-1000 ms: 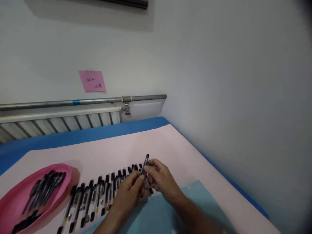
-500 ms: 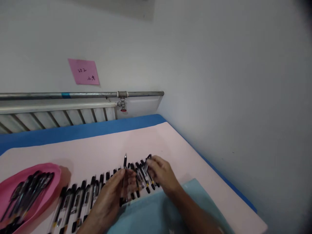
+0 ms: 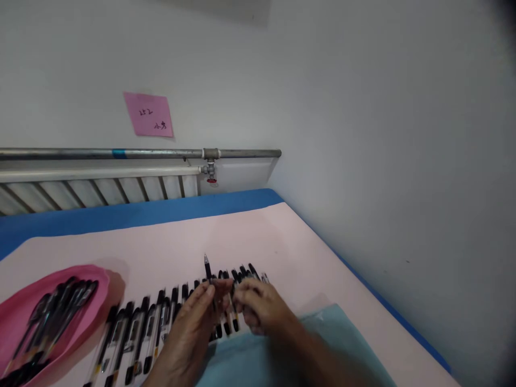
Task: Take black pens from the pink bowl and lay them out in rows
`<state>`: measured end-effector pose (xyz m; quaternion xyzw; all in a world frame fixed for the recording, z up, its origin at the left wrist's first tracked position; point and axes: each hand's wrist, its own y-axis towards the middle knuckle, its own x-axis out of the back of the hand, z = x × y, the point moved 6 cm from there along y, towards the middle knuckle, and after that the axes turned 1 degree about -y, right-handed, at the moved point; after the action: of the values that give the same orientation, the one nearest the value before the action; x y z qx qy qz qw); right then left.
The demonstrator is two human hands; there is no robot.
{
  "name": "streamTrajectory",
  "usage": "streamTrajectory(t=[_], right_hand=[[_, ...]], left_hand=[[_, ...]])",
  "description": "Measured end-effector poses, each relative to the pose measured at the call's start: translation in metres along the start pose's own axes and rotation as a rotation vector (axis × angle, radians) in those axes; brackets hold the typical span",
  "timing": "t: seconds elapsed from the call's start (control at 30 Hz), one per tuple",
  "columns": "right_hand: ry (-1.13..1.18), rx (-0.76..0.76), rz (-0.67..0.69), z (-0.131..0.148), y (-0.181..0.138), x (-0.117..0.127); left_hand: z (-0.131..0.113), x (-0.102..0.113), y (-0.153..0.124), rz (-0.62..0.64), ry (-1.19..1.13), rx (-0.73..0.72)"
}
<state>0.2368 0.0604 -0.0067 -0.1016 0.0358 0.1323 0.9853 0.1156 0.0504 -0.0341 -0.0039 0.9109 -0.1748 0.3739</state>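
My left hand [image 3: 187, 328] is closed around an uncapped pen [image 3: 207, 267], its metal tip pointing up and away from me. Close beside it on the right, my right hand [image 3: 262, 306] has its fingers curled together; whatever is in them, if anything, is hidden. Under and around both hands runs a row of capped black-and-clear pens [image 3: 135, 336], lying side by side on the pale pink table covering [image 3: 237, 231]. Part of that row is covered by my hands.
At the left, a bright pink tray [image 3: 105, 285] holds several more pens. A light blue plastic sheet or folder [image 3: 242, 360] lies nearest me. Beyond the table's blue edge [image 3: 161, 209] are a radiator [image 3: 108, 191] and pipe [image 3: 161, 154]; a wall [image 3: 382, 161] rises at the right.
My right hand has moved left and down from the right end of the pen row to beside my left hand. The upright pen in my left hand tilts slightly left. The view has shifted a little.
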Motion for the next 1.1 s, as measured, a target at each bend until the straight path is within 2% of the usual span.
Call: streamTrajectory(t=[0.07, 0.13, 0.23, 0.33, 0.47, 0.67, 0.8, 1.0, 1.1], right_hand=[[-0.172, 0.054, 0.088, -0.002, -0.004, -0.014], [-0.192, 0.055, 0.172, -0.005, -0.007, -0.026], [-0.058, -0.118, 0.273, -0.013, -0.010, -0.035], [0.030, -0.221, 0.299, -0.015, -0.011, -0.035], [0.168, -0.294, 0.332, -0.018, -0.012, -0.035], [0.342, -0.360, 0.482, -0.019, -0.016, -0.038], [0.301, -0.369, 0.442, -0.021, -0.015, -0.038], [0.075, -0.268, 0.173, -0.020, -0.007, -0.031], [0.164, -0.302, 0.265, -0.017, -0.010, -0.036]], left_hand=[[0.001, -0.001, -0.002, -0.015, -0.003, -0.007], [0.002, -0.003, -0.004, -0.024, -0.004, 0.037], [-0.006, -0.003, -0.005, -0.026, -0.055, 0.074], [-0.026, 0.002, -0.001, -0.019, -0.117, -0.007], [-0.045, 0.012, 0.001, -0.036, -0.094, -0.093], [-0.049, 0.009, 0.000, 0.030, -0.086, -0.096], [-0.051, 0.012, 0.003, 0.007, -0.090, -0.144], [-0.051, 0.021, 0.009, -0.073, -0.075, -0.161], [-0.055, 0.022, 0.009, -0.075, -0.084, -0.182]])
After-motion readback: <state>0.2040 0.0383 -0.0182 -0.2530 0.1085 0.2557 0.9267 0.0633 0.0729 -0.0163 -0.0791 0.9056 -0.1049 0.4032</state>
